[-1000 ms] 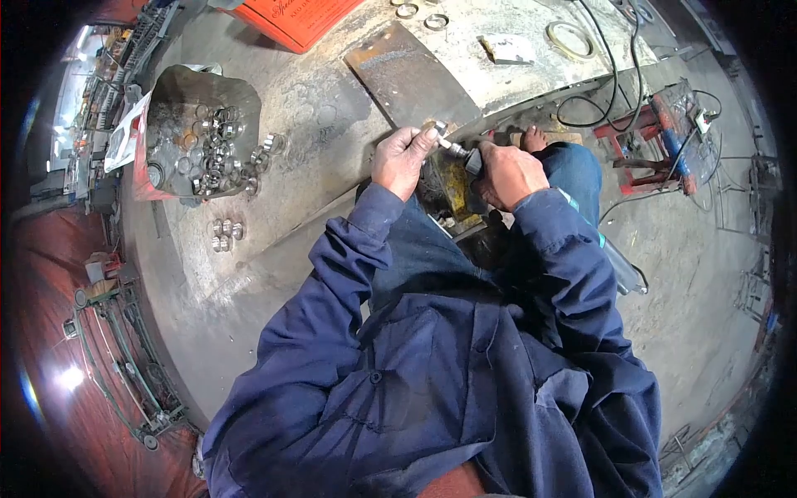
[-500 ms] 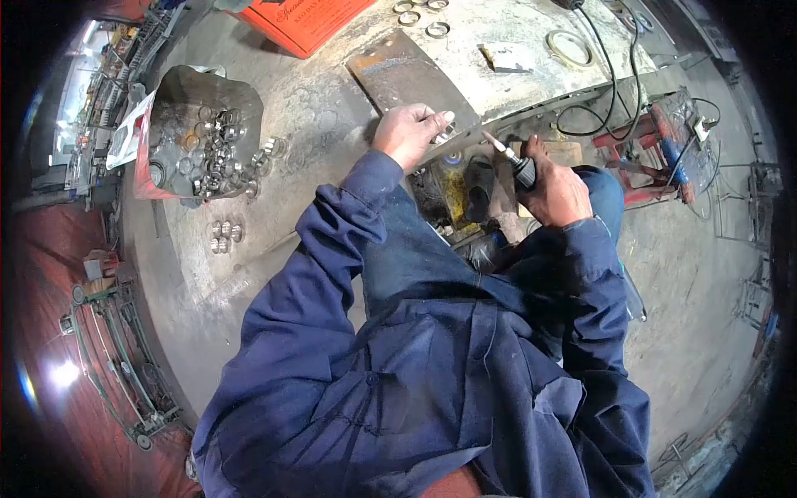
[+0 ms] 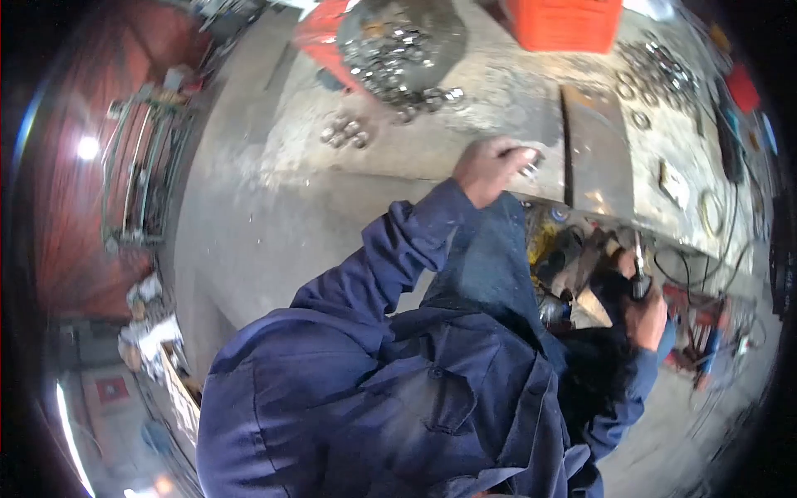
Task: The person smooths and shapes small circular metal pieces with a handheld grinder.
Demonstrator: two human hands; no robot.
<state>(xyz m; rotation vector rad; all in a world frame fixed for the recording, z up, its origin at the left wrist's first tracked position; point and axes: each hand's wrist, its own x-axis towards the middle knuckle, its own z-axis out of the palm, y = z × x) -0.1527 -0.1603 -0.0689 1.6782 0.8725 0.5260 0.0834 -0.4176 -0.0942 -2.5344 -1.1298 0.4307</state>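
Observation:
My left hand is closed with a small shiny metal ring between thumb and fingers, above the near edge of the worktable. Just right of it a flat steel plate lies on the table. My right hand grips a handheld rotary grinder, its slim, pale tip pointing up, below the table edge near my right knee. Several finished-looking rings sit grouped on the table to the left. The picture is smeared by motion, so ring details are blurred.
A cut-open container full of metal rings stands at the back, some rings spilled beside it. Right of it are an orange-red box, more loose rings and a larger ring. Cables and a red stand are at the right.
My view has swung left. My left hand has come away from the steel plate toward the left with the ring. The grinder in my right hand is now farther from the ring.

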